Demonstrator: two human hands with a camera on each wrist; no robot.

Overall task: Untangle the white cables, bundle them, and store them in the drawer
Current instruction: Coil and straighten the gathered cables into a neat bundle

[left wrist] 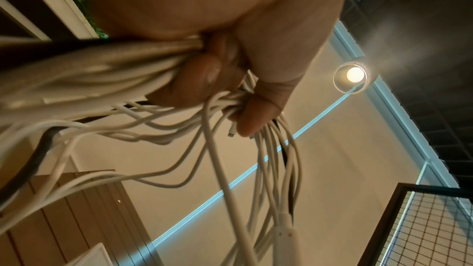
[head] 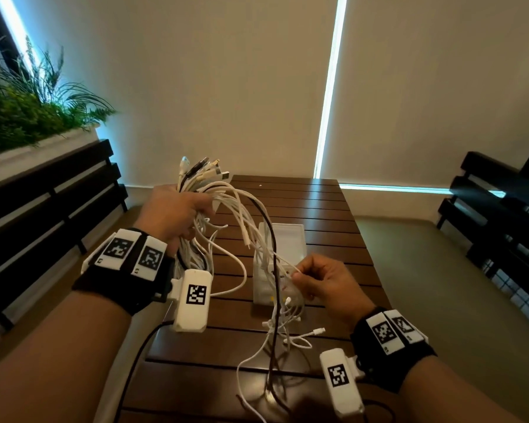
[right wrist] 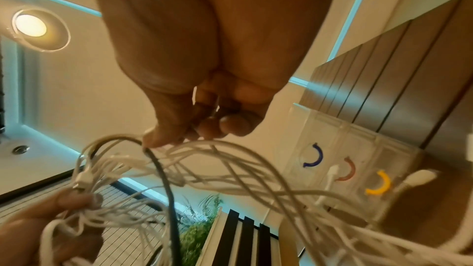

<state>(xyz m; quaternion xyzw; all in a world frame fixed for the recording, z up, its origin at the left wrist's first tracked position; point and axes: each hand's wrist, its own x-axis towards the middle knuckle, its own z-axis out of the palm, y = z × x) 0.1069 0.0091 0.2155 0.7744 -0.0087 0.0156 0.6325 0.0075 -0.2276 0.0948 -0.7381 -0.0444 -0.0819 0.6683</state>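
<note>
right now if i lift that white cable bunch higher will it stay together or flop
Likely floppy: the white cables sag in loose arcs from the left hand. Loose ends trail on the table, so they would probably drag. The dark cable threaded through may snag.

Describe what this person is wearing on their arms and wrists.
Both forearms are bare, no sleeves. Each wrist carries a black wrist strap topped with white blocks printed with black square coded markers. A white rounded camera box, also marked, juts from the left strap, with a thin dark cable trailing below; a matching box hangs from the right strap.
</note>
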